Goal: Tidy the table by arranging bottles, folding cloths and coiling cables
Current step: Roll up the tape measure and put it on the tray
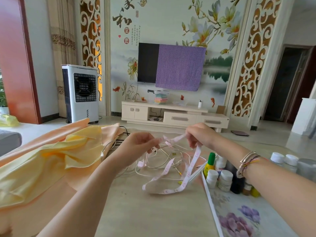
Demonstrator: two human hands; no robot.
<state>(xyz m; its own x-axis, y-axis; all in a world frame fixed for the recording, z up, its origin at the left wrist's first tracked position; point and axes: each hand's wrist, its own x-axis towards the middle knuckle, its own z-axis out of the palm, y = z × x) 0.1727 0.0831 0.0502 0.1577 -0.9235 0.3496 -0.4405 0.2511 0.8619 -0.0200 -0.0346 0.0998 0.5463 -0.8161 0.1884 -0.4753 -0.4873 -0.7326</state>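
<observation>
Both hands hold a pink measuring tape [185, 175] above the table. My left hand [136, 144] pinches one part of it and my right hand [199, 135] pinches another, with a short stretch taut between them. The rest of the tape hangs down in loops onto the table. Under it lies a tangle of white cables [157, 165]. A yellow cloth [56, 159] lies rumpled on an orange cloth [30, 146] at the left. Several small bottles [222, 177] stand together on a floral tray [239, 218] at the right, partly hidden by my right forearm.
A black cable [124, 132] lies at the table's far edge behind the cloths. More white-capped jars [283, 159] stand at the far right. Beyond the table are a TV cabinet [174, 115] and an air cooler [80, 93].
</observation>
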